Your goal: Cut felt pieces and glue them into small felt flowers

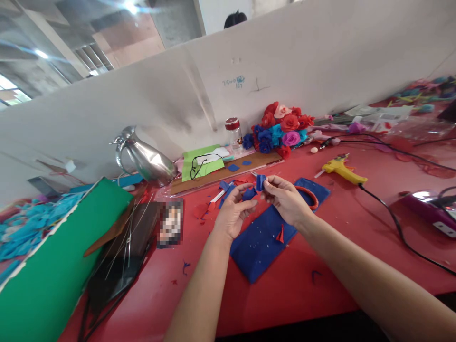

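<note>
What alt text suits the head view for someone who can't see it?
The person's right hand pinches a small blue paper piece beside the left hand, over a red tabletop. Around them are a flat dark-blue rectangular sheet, a yellow plastic glue gun, multicoloured paper flowers and a shiny metal jug.

Craft wkshop, prob.; glue gun (pixel 344 172), paper flowers (pixel 290 122), cut scraps (pixel 32 225) on red table (pixel 313 275); ceiling lights (pixel 42 54) o'head.

The small curled paper piece (pixel 261 183) and flat rectangular sheet (pixel 252 251) are showing deep blue, the smooth tabletop (pixel 142 304) is showing red, and the plastic glue gun (pixel 344 172) yellow.
</note>
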Demonstrator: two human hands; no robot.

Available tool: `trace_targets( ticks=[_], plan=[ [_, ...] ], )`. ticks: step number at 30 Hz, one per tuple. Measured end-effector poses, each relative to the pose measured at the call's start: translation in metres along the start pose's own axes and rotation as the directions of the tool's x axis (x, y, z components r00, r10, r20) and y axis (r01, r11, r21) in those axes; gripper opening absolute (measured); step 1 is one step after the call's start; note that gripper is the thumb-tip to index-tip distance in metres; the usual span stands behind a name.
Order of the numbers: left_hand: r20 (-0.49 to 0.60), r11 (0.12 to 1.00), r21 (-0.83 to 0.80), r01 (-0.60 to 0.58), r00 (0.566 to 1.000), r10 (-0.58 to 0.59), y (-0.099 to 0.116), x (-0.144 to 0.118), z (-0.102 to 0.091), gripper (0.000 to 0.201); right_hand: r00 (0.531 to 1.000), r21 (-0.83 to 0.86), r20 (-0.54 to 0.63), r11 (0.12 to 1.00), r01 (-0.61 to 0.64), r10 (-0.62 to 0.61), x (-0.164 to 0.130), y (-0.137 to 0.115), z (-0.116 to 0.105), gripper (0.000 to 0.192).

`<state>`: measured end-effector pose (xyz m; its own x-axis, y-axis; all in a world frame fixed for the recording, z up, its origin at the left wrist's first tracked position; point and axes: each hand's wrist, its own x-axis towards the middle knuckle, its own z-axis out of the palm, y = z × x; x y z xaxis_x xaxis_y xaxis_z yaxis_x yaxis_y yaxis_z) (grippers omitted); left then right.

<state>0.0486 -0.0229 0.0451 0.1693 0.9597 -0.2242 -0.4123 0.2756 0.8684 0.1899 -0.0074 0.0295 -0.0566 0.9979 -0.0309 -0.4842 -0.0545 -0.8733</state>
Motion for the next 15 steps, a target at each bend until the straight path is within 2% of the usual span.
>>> trace_targets(
  ticks=[6, 15],
  plan=[
    [-0.119, 0.999, -0.044, -0.024, 0.993, 0.018, -0.0039, 0.0066, -0.0028, 0.018, 1.000, 0.042, 0.007, 0.999, -0.010, 0.010, 0.0007, -0.0010, -0.0010, 0.035],
    [-0.204, 0.997, -0.051, -0.051, 0.978, 0.040, -0.0029, 0.0086, -0.0050, 0.023, 0.999, 0.091, 0.020, 0.995, -0.030, 0.028, 0.0009, -0.0015, -0.0007, 0.037]
  ],
)
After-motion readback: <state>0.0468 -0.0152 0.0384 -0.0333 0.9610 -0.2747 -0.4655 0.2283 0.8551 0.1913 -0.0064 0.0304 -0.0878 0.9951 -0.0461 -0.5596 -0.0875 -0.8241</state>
